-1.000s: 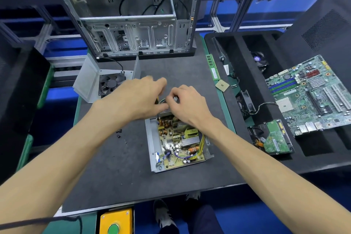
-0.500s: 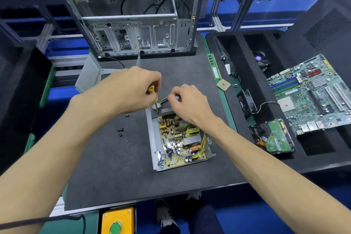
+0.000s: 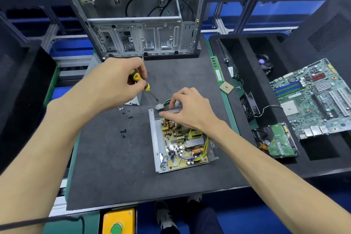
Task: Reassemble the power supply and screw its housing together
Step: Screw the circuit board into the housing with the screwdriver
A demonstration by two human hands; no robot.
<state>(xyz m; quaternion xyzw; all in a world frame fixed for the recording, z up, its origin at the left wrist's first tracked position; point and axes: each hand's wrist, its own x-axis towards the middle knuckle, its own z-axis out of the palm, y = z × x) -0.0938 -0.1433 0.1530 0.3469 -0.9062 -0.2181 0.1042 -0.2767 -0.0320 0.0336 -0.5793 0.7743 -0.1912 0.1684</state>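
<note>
A: Gripping a yellow-and-black screwdriver point(image 3: 141, 83), the left hand point(image 3: 115, 83) is closed round its handle, up and left of the power supply point(image 3: 180, 142), the tip angled down toward a white connector point(image 3: 159, 107).

B: And the right hand point(image 3: 191, 109)?

A: It rests on the far end of the power supply, fingers curled over the metal edge there; whether it pinches anything I cannot tell.

B: Where does the power supply sit?

A: It lies open on the dark mat point(image 3: 114, 167), circuit board showing. Loose screws point(image 3: 123, 132) lie left of it, the housing cover point(image 3: 135, 99) beyond them behind the left hand, an empty computer case point(image 3: 140, 40) farther back, and a motherboard point(image 3: 319, 99) well to its right.
</note>
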